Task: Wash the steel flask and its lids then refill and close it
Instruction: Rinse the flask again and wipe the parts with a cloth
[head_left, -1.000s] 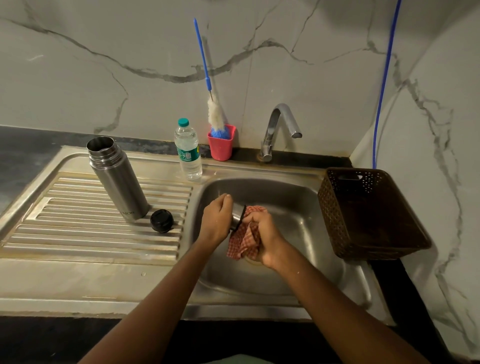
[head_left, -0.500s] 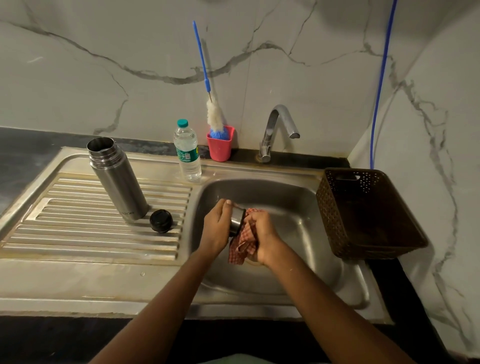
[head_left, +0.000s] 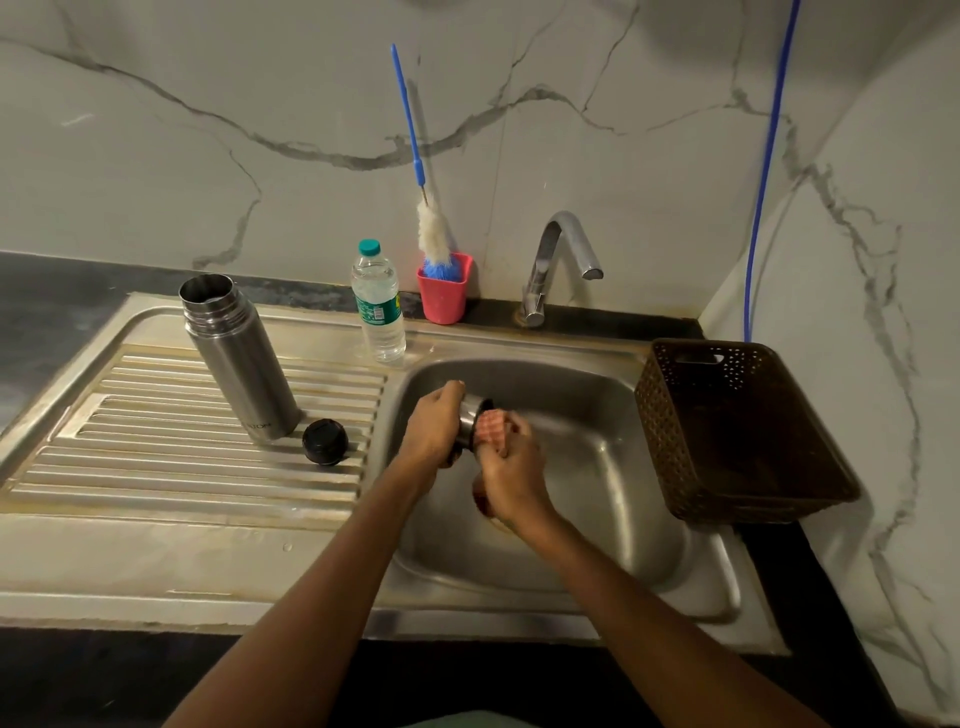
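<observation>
The steel flask (head_left: 241, 358) stands open on the ribbed drainboard at the left. Its black inner lid (head_left: 325, 441) lies just right of the flask's base. Over the sink basin (head_left: 597, 467), my left hand (head_left: 434, 428) grips the steel cup lid (head_left: 471, 418) on its side, mouth turned right. My right hand (head_left: 511, 470) holds a red checked cloth (head_left: 491, 427) and pushes it into the lid's mouth. A tail of the cloth shows under my right palm.
A plastic water bottle (head_left: 378, 304) with a green cap stands behind the basin's left corner. A pink cup (head_left: 443, 291) holds a blue-handled bottle brush (head_left: 415, 156). The tap (head_left: 553, 260) is off. A brown perforated basket (head_left: 727, 431) sits right of the sink.
My right hand has turned over and pushed the cloth deeper into the cup lid, so less cloth hangs free. Both hands stayed over the basin. The flask and black lid have not moved.
</observation>
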